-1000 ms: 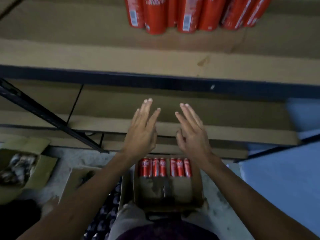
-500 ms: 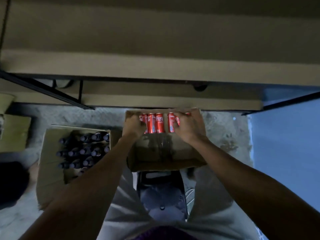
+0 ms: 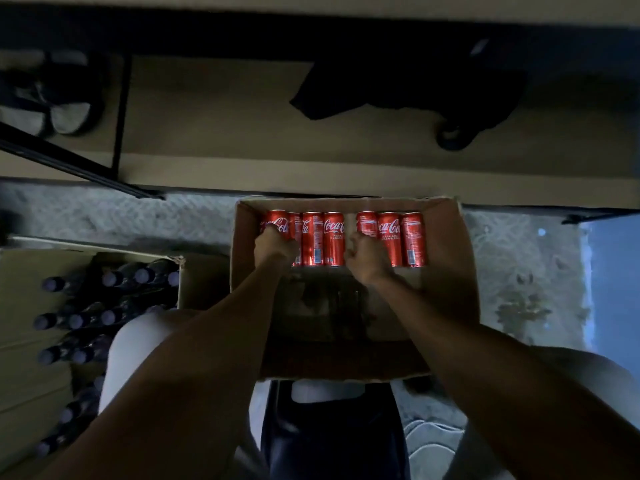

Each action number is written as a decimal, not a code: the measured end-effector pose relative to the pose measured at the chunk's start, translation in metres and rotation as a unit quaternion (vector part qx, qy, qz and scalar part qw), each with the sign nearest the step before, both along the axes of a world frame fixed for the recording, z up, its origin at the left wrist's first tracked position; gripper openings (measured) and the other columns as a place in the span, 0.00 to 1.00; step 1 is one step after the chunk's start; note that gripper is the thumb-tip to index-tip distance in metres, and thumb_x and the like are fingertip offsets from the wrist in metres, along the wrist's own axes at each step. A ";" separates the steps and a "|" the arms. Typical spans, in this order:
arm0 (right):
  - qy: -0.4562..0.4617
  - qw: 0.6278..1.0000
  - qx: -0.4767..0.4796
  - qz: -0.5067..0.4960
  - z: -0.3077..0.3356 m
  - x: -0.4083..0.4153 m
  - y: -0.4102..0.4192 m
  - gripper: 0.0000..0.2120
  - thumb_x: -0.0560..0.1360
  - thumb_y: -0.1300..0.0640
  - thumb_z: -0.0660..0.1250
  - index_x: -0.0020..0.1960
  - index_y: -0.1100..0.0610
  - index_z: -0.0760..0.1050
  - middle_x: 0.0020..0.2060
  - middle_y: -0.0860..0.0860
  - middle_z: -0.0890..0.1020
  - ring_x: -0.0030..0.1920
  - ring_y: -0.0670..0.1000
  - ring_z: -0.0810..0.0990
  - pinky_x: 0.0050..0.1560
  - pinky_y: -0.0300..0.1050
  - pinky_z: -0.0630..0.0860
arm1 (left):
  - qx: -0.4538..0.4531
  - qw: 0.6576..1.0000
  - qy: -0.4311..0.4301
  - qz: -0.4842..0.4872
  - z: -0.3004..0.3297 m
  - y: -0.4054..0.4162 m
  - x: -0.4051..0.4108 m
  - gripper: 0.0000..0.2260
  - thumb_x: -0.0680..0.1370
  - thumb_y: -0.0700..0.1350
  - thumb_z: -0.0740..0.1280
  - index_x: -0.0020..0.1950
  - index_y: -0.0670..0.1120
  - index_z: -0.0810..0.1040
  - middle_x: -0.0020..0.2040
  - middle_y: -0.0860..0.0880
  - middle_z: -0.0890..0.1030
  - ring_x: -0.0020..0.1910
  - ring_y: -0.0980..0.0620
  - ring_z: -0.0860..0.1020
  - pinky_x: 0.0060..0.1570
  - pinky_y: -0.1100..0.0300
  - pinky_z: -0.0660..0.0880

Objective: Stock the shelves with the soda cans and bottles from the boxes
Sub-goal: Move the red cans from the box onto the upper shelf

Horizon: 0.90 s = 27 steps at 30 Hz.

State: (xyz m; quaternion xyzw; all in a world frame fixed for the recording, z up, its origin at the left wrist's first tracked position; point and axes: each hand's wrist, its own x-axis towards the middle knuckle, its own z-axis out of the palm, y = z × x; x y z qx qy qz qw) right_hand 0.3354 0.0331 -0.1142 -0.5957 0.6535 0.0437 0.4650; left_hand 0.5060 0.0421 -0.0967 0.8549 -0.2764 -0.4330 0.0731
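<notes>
An open cardboard box (image 3: pixel 446 258) stands on the floor in front of me. Several red Coca-Cola cans (image 3: pixel 323 237) lie in a row along its far wall. My left hand (image 3: pixel 275 244) curls round the leftmost can (image 3: pixel 278 221). My right hand (image 3: pixel 365 256) grips a can (image 3: pixel 366 221) just right of the row's middle. Both hands are down inside the box, and their fingers hide the lower parts of those cans. The near half of the box holds no cans.
A second cardboard box (image 3: pixel 197 282) at my left holds several dark bottles (image 3: pixel 110 313) with pale caps. The lowest shelf board (image 3: pixel 214 133) runs across the top, with a dark cloth item (image 3: pixel 398 91) on it. A black stool (image 3: pixel 332 438) is under me.
My view has tilted down from the upper shelf to the box. Both hands came down from the air in front of the shelf into the box and closed on cans.
</notes>
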 end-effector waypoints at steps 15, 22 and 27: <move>-0.200 0.921 0.227 -0.246 -0.146 0.014 -0.005 0.35 0.76 0.51 0.70 0.77 0.51 0.56 0.69 0.52 0.71 0.67 0.54 0.72 0.69 0.57 0.68 | 0.033 0.996 0.006 0.082 -0.118 0.008 0.025 0.36 0.70 0.49 0.77 0.73 0.42 0.64 0.67 0.40 0.74 0.65 0.40 0.74 0.64 0.45 0.71; -0.216 0.904 0.245 -0.277 -0.164 0.021 0.002 0.36 0.73 0.51 0.73 0.74 0.51 0.58 0.66 0.52 0.74 0.65 0.55 0.74 0.68 0.57 0.69 | 0.040 0.998 -0.020 0.051 -0.131 0.013 0.027 0.35 0.69 0.51 0.77 0.71 0.43 0.67 0.65 0.41 0.76 0.63 0.41 0.76 0.62 0.45 0.72; -0.211 0.899 0.247 -0.292 -0.173 0.020 0.004 0.36 0.73 0.50 0.73 0.74 0.52 0.59 0.65 0.52 0.75 0.63 0.55 0.75 0.68 0.59 0.68 | 0.036 0.998 -0.035 0.047 -0.137 0.010 0.028 0.33 0.70 0.52 0.77 0.69 0.42 0.70 0.64 0.40 0.77 0.62 0.40 0.77 0.62 0.46 0.73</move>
